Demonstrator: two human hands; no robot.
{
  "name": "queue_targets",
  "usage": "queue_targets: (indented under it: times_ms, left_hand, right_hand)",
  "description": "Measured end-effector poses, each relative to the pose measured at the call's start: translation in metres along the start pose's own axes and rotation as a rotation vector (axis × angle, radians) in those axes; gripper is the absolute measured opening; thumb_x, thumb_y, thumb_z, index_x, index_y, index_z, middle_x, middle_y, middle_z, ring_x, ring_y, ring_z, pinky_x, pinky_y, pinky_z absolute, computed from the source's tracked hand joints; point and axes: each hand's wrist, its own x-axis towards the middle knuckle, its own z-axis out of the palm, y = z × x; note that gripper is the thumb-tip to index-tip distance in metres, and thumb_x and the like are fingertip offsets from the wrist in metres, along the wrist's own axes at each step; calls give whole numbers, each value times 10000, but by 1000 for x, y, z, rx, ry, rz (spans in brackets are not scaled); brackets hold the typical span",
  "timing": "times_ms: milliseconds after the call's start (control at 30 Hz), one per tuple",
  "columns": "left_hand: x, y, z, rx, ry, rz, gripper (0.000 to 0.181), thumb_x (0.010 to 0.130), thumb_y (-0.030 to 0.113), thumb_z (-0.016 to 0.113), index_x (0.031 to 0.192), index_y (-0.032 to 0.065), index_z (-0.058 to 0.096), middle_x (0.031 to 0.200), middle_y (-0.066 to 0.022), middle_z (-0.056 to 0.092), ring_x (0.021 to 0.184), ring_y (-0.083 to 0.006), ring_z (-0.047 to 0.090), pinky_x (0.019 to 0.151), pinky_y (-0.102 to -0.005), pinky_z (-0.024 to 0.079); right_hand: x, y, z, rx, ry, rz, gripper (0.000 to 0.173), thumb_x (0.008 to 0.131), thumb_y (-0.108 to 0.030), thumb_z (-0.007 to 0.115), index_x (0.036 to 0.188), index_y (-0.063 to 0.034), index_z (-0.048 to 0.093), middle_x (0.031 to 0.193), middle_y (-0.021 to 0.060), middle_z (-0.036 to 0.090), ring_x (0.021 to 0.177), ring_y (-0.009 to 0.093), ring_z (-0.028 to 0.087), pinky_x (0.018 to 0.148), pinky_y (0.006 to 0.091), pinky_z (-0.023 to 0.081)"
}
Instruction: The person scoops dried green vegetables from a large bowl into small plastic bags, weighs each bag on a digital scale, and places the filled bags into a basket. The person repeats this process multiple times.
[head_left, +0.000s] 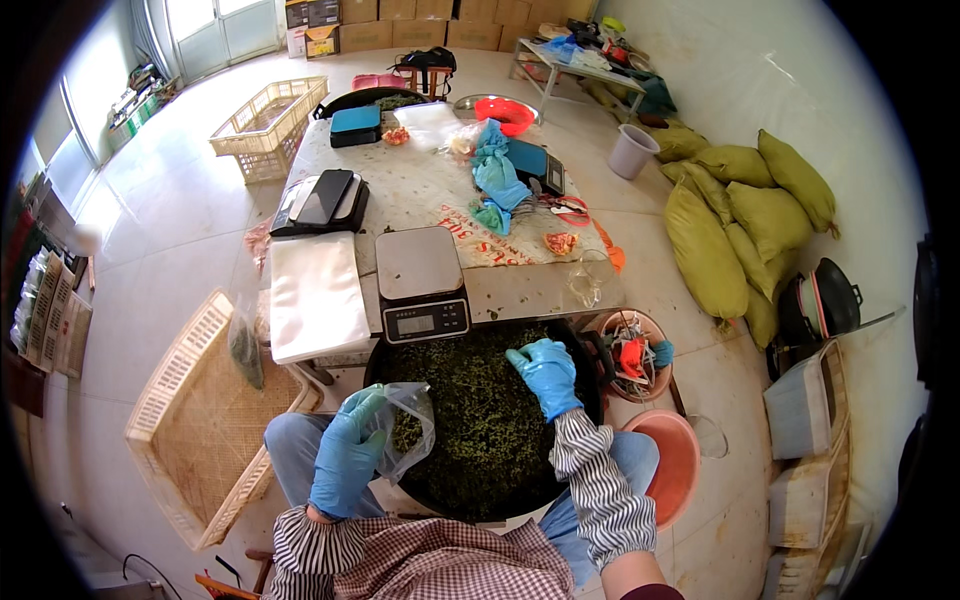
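My left hand (349, 454), in a blue glove, grips the rim of a clear plastic bag (409, 431) with some dark green plant matter inside. Below the table edge, a wide black tub (480, 427) between my knees holds a layer of the same loose greens. My right hand (546, 375), gloved in blue, touches the greens at the tub's upper right; whether its fingers hold any cannot be made out. Just beyond the tub stands a digital kitchen scale (420, 274) with a bare metal plate. Left of it lies a stack of flat plastic bags (315, 296).
A yellowish plastic crate (176, 390) holding a filled bag stands on the floor at left. To the right are a bucket of scraps (652, 330) and an orange basin (671, 457). More scales, a phone (324, 196) and scissors (571, 211) lie on the table (420, 187). Green sacks (701, 255) line the wall.
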Motion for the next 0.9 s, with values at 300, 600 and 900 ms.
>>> queue_targets:
  times_ms: [300, 600, 900]
  left_hand:
    - [-1, -14, -4, -84, 29, 10, 524, 865, -162, 480, 1326, 42, 622, 1290, -67, 596, 835, -86, 623, 693, -218, 549]
    - [0, -7, -4, -124, 20, -42, 460, 881, -128, 525, 1302, 24, 629, 1285, -95, 606, 1042, -190, 645, 861, -268, 560]
    - [-3, -1, -7, -53, 60, 12, 452, 892, -124, 513, 1304, 24, 629, 1283, -98, 606, 1069, -188, 643, 891, -274, 557]
  right_hand:
    - [-44, 36, -13, 1213, -338, 301, 277, 968, -261, 713, 997, 12, 746, 900, 63, 745, 794, 132, 663, 727, 270, 502]
    - [-69, 40, -41, 1359, -247, 350, 224, 957, -217, 724, 1059, -19, 740, 922, 26, 747, 824, 105, 676, 790, 270, 541]
    - [-78, 132, -77, 622, 112, 351, 199, 910, -196, 737, 976, -9, 758, 802, 70, 719, 701, 173, 643, 659, 351, 511]
